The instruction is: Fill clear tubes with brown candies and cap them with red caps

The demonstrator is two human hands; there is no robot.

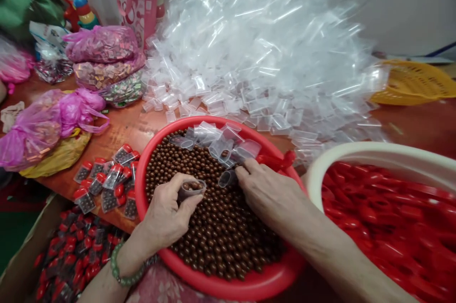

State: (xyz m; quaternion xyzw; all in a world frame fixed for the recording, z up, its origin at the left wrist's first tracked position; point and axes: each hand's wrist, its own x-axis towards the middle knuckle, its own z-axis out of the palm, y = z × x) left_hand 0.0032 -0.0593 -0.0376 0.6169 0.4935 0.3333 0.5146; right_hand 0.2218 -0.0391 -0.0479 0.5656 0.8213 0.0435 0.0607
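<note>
My left hand (167,213), a green bead bracelet (123,267) at its wrist, grips a small clear plastic container (192,187) with its mouth upward. Brown balls show inside that container. Below both hands a red basin (142,189) holds a heap of the same glossy brown balls (228,227). My right hand (265,189) is closed around the end of another clear container (227,178), whose mouth points left over the balls. Several more clear containers (217,139) lie on the balls at the basin's far side, beside a red plastic piece (278,160).
A big pile of clear containers (249,65) covers the table behind. At right stands a white tub (317,175) of red caps (388,217). Filled red-capped containers (110,177) lie left, more in a box (71,255) below. Pink bags (103,44) and a yellow basket (416,82) sit farther back.
</note>
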